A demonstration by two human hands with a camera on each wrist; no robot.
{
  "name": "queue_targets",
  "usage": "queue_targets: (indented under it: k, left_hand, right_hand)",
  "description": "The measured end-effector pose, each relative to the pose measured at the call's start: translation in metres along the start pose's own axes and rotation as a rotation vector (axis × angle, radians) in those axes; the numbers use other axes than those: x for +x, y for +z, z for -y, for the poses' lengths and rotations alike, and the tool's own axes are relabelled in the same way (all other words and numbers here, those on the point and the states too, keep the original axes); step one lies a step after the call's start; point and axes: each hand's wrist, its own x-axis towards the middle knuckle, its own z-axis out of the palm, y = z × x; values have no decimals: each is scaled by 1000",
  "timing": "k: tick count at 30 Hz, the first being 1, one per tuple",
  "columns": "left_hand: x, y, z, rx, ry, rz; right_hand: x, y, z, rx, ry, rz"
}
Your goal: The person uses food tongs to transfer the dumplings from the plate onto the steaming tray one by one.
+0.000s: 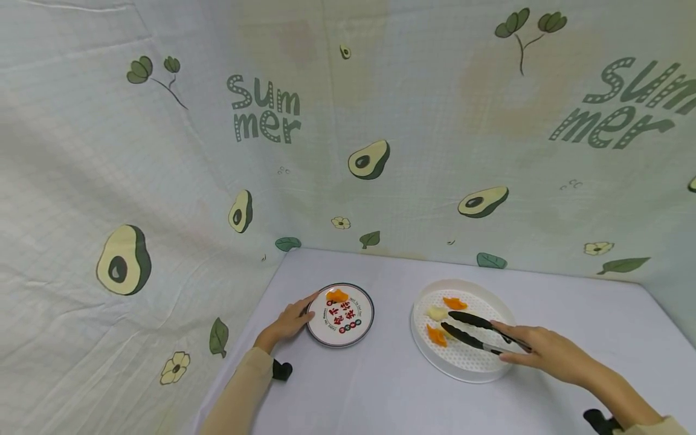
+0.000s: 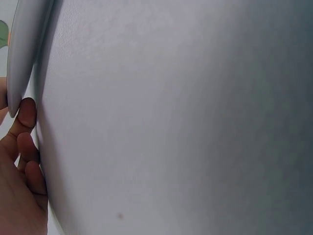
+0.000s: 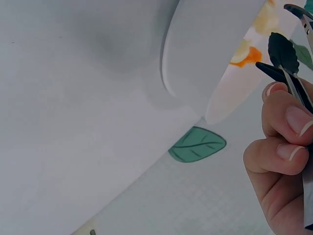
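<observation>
My left hand point(image 1: 287, 324) pinches the left rim of a small white plate point(image 1: 321, 332) printed with red characters and ringed by a dark line. One orange piece point(image 1: 337, 295) lies near the plate's upper edge. In the left wrist view, the fingertips point(image 2: 28, 113) are under the plate's edge point(image 2: 22, 54). My right hand point(image 1: 549, 353) grips a pair of black-tipped metal tongs point(image 1: 472, 320), spread above a round white tray point(image 1: 484, 360). Orange pieces point(image 1: 437, 336) and pale yellow pieces point(image 1: 437, 312) lie in the tray near the tong tips.
A white cloth covers the table point(image 1: 391, 386). Behind it and at the left hangs a curtain point(image 1: 424, 199) printed with avocados, leaves and lettering. Dark wrist mounts point(image 1: 282, 370) sit by both sleeves.
</observation>
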Motion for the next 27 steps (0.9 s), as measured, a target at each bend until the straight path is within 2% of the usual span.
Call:
queue_targets:
  k: [13,27]
  left_hand:
    - [0,1,2,-16,7,-1]
    - [-1,0,-2,-13,-6,-14]
  right_hand:
    - [20,-8,13,88,-46,-38]
    - [73,-11,41,144,-250,-66]
